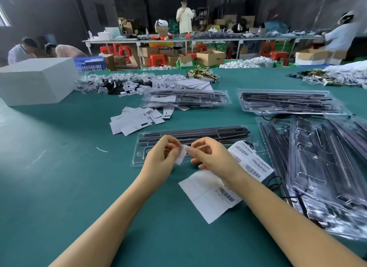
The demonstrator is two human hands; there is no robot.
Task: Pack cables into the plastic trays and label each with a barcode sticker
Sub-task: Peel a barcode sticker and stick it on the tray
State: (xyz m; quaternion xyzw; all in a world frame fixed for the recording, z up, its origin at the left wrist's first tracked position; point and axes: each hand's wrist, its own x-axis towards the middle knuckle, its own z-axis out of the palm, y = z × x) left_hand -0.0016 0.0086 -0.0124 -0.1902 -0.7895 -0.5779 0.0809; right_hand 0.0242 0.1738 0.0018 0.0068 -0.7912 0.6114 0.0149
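Head view: your left hand (160, 155) and right hand (210, 155) both pinch small barcode sticker (181, 156) between fingers, just above near clear tray (139, 153) of black cables (198, 132) on green tabletop (69, 177). Sticker sheets (206, 199) lie nearer, right.

You have one wide-angle view, from your own head, facing forward and down across the green-covered flat table (59, 177). Your forearms fill the near foreground; the workshop's far benches curve along the top edge.
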